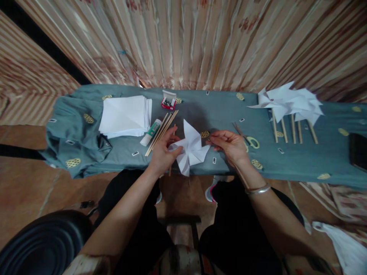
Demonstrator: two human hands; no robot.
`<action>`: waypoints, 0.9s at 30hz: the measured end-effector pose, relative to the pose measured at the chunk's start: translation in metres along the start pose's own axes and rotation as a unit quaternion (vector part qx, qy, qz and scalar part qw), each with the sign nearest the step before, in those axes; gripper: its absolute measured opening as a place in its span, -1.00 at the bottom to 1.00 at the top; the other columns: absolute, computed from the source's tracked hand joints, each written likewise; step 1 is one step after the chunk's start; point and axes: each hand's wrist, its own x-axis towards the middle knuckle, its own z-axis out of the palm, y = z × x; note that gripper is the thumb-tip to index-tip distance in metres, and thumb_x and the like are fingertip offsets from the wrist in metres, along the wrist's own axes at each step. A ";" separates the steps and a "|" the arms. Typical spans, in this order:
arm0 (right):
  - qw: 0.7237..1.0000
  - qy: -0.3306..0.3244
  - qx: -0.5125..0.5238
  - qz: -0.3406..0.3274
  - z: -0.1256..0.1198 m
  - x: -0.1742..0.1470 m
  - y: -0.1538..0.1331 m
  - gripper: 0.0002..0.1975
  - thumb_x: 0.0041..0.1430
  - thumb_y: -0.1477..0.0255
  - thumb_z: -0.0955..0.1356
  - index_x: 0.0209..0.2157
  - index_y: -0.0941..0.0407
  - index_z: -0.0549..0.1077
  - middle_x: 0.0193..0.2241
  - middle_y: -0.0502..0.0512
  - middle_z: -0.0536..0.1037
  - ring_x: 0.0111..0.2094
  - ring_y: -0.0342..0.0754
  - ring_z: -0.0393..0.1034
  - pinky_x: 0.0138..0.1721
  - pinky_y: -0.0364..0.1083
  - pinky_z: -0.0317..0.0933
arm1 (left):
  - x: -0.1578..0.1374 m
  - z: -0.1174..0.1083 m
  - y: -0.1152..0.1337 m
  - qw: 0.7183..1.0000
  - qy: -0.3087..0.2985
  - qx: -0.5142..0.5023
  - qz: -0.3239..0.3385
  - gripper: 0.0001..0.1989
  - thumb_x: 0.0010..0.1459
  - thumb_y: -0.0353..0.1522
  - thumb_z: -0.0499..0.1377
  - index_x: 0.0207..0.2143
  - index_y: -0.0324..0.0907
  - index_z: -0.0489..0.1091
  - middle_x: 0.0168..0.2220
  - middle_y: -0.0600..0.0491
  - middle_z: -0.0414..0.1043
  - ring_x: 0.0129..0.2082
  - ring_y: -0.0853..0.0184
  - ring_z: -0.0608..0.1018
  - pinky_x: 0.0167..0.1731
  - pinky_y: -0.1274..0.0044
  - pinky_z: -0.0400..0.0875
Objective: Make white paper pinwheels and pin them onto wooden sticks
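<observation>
A white paper pinwheel (pixel 190 147) is held over the front part of the cloth-covered table. My left hand (pixel 166 149) grips its left side, thumb on top of the paper. A thin wooden stick (pixel 170 170) shows beside that hand, mostly hidden by it. Just right of the pinwheel, my right hand (pixel 226 144) is closed in a pinch by the tip of a blade; anything between the fingertips is too small to name. Scissors (pixel 251 142) with light green handles lie beyond this hand, partly covered by it.
White paper sheets (pixel 124 116) are stacked at the left, near a glue stick (pixel 151 132) and several wooden sticks (pixel 163 131). Behind them stands an opened red box (pixel 168 101) of small metal pieces. Several finished pinwheels (pixel 289 101) lie at the right; a dark object (pixel 358 149) sits at the edge.
</observation>
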 end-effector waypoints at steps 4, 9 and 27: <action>0.999 0.020 -0.002 -0.047 0.001 0.000 -0.016 -0.68 -0.32 0.27 0.61 -0.49 0.08 0.55 -0.55 0.01 0.62 -0.47 -0.03 0.56 -0.64 -0.19 0.30 | 0.016 0.008 0.001 0.983 0.051 -0.154 -0.086 -0.38 -0.25 -0.41 0.37 -0.02 -0.16 0.44 -0.30 0.11 0.46 -0.33 0.35 0.51 -0.27 0.50 0.42; 0.991 0.024 -0.047 -0.122 0.008 -0.002 -0.027 -0.83 -0.17 0.34 0.54 -0.50 0.06 0.54 -0.55 -0.03 0.60 -0.51 -0.09 0.51 -0.57 -0.16 0.36 | 0.027 0.028 0.000 0.961 0.058 -0.244 -0.117 -0.42 -0.24 -0.43 0.37 -0.06 -0.20 0.43 -0.30 0.09 0.49 -0.31 0.36 0.53 -0.20 0.49 0.42; 0.848 0.007 -0.442 -0.294 0.001 -0.003 -0.016 -0.85 0.22 0.44 0.30 -0.24 0.04 0.52 -0.28 0.07 0.65 -0.34 -0.04 0.52 -0.18 -0.03 0.39 | 0.039 0.054 0.003 0.896 -0.007 -0.371 -0.245 -0.58 -0.10 -0.53 0.24 -0.11 -0.28 0.40 -0.34 0.04 0.53 -0.42 0.37 0.53 -0.32 0.51 0.42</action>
